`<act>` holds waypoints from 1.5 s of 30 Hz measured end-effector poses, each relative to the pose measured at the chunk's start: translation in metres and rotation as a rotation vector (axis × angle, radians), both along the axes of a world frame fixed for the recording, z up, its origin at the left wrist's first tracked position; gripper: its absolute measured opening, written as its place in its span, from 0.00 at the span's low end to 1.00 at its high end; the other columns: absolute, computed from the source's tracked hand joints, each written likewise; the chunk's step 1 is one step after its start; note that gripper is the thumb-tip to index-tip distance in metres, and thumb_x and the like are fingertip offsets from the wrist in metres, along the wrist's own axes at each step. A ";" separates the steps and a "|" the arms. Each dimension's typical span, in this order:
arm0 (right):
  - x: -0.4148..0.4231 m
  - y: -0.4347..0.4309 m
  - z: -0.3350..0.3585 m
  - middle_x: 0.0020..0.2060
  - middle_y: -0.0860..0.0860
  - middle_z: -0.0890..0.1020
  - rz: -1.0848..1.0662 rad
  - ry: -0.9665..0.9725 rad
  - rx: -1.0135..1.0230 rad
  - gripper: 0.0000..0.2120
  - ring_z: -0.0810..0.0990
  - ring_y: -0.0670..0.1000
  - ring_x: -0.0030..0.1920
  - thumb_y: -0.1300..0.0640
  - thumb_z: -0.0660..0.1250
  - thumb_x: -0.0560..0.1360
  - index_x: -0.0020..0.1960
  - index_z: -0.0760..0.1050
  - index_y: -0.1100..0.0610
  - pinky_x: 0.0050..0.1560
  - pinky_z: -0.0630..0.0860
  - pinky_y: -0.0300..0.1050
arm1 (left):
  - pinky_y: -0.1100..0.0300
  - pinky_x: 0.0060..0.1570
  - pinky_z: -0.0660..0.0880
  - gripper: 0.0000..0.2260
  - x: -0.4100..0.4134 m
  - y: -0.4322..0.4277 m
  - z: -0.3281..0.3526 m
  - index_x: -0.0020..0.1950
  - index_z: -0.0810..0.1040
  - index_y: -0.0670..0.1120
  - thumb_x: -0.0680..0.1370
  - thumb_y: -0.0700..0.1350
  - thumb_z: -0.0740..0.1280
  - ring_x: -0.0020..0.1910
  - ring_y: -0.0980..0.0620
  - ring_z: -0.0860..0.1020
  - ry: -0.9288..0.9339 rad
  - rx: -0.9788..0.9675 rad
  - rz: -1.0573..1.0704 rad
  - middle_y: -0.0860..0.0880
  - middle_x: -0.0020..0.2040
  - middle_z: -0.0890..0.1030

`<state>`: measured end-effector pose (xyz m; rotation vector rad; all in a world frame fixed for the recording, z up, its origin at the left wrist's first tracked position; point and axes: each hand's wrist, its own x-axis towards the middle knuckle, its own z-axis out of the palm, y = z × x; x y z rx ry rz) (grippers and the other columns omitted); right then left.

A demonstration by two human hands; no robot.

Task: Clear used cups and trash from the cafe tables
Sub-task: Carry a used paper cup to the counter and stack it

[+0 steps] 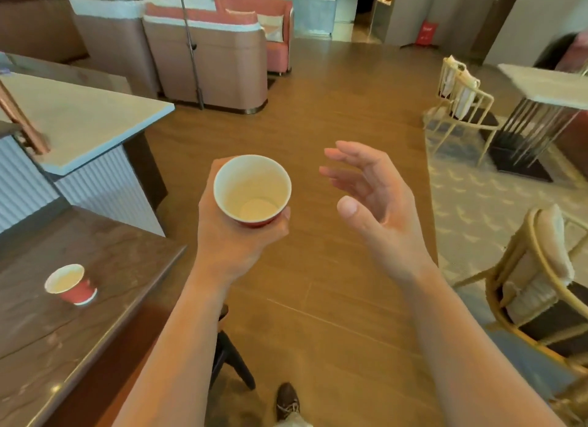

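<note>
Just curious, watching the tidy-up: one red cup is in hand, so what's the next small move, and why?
Probably turn left and reach the open right hand to the red paper cup on the dark table. The left hand holds an empty-looking red cup; the right holds nothing.

We see bright, even, warm light; wide-angle bending at the edges, motion blur top right, soft glare on the dark worktop [95, 315].

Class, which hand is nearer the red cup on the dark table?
Left. The left hand, holding another cup, is right of the red cup; the right hand is farther right.
</note>
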<state>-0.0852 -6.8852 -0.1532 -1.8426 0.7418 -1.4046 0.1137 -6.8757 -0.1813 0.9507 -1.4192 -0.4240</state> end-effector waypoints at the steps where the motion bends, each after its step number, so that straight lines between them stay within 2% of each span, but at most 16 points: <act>1: 0.003 -0.029 0.005 0.70 0.54 0.77 0.012 0.008 -0.004 0.40 0.80 0.55 0.68 0.32 0.69 0.75 0.74 0.68 0.59 0.69 0.77 0.51 | 0.76 0.53 0.74 0.31 0.002 -0.028 0.004 0.63 0.68 0.58 0.67 0.45 0.81 0.60 0.69 0.76 0.009 -0.012 0.019 0.75 0.55 0.76; 5: 0.013 -0.132 0.024 0.70 0.55 0.77 0.030 0.011 -0.037 0.41 0.80 0.55 0.68 0.32 0.69 0.75 0.75 0.68 0.61 0.69 0.77 0.52 | 0.77 0.53 0.73 0.31 0.008 -0.129 0.029 0.62 0.67 0.59 0.68 0.42 0.80 0.60 0.70 0.75 0.008 -0.047 0.053 0.77 0.55 0.75; 11: 0.025 -0.254 0.025 0.71 0.56 0.77 0.078 -0.027 0.002 0.40 0.80 0.55 0.68 0.33 0.70 0.75 0.75 0.69 0.61 0.69 0.76 0.52 | 0.75 0.55 0.73 0.30 0.017 -0.242 0.038 0.62 0.68 0.58 0.67 0.47 0.80 0.59 0.69 0.77 -0.015 -0.034 0.052 0.74 0.55 0.76; 15: 0.038 -0.340 0.012 0.70 0.56 0.77 0.135 -0.026 0.011 0.38 0.79 0.56 0.69 0.33 0.70 0.75 0.74 0.69 0.59 0.70 0.76 0.53 | 0.76 0.54 0.73 0.32 0.027 -0.315 0.020 0.63 0.68 0.58 0.67 0.39 0.81 0.60 0.70 0.76 -0.012 -0.009 0.098 0.76 0.55 0.76; 17: 0.042 -0.388 0.003 0.71 0.55 0.77 0.144 -0.039 0.003 0.39 0.77 0.56 0.70 0.32 0.69 0.75 0.73 0.70 0.58 0.71 0.74 0.55 | 0.75 0.54 0.74 0.32 0.029 -0.356 0.016 0.63 0.69 0.56 0.67 0.42 0.82 0.60 0.69 0.77 -0.001 0.002 0.102 0.75 0.55 0.76; 20: 0.046 -0.467 -0.008 0.71 0.54 0.77 0.171 -0.068 -0.006 0.40 0.76 0.56 0.72 0.31 0.69 0.75 0.73 0.70 0.59 0.72 0.73 0.55 | 0.73 0.55 0.75 0.29 0.027 -0.429 0.017 0.63 0.70 0.55 0.67 0.48 0.79 0.60 0.66 0.78 0.016 0.009 0.108 0.73 0.56 0.77; 25: 0.052 -0.603 0.002 0.71 0.53 0.77 0.267 -0.083 0.008 0.39 0.76 0.56 0.72 0.31 0.69 0.75 0.73 0.70 0.57 0.73 0.73 0.57 | 0.72 0.55 0.76 0.30 0.021 -0.553 0.038 0.64 0.69 0.55 0.67 0.49 0.80 0.61 0.64 0.78 -0.019 0.019 0.194 0.72 0.56 0.77; 27: 0.057 -0.652 0.014 0.71 0.53 0.77 0.290 -0.103 -0.013 0.38 0.76 0.56 0.72 0.31 0.69 0.75 0.73 0.70 0.57 0.73 0.73 0.56 | 0.74 0.54 0.75 0.31 0.027 -0.596 0.048 0.63 0.69 0.56 0.67 0.44 0.81 0.61 0.66 0.77 -0.037 0.003 0.256 0.74 0.55 0.76; 36: 0.109 -0.818 0.011 0.71 0.53 0.77 0.408 -0.082 0.037 0.41 0.77 0.55 0.71 0.28 0.68 0.73 0.73 0.70 0.57 0.72 0.74 0.57 | 0.76 0.53 0.74 0.31 0.077 -0.736 0.032 0.62 0.69 0.58 0.67 0.40 0.80 0.59 0.69 0.77 -0.043 0.050 0.426 0.75 0.53 0.76; 41: 0.160 -0.913 -0.009 0.71 0.54 0.77 0.469 -0.037 0.034 0.42 0.77 0.56 0.71 0.30 0.69 0.74 0.73 0.70 0.61 0.72 0.74 0.58 | 0.76 0.54 0.74 0.31 0.127 -0.824 0.007 0.62 0.69 0.58 0.67 0.40 0.80 0.59 0.68 0.77 -0.003 0.035 0.466 0.74 0.54 0.76; 45: 0.214 -1.002 -0.008 0.71 0.54 0.77 0.493 0.004 0.019 0.41 0.77 0.56 0.71 0.31 0.70 0.74 0.73 0.70 0.60 0.72 0.73 0.58 | 0.76 0.53 0.74 0.31 0.178 -0.916 -0.001 0.62 0.69 0.58 0.67 0.39 0.80 0.59 0.69 0.77 0.028 0.006 0.471 0.75 0.53 0.76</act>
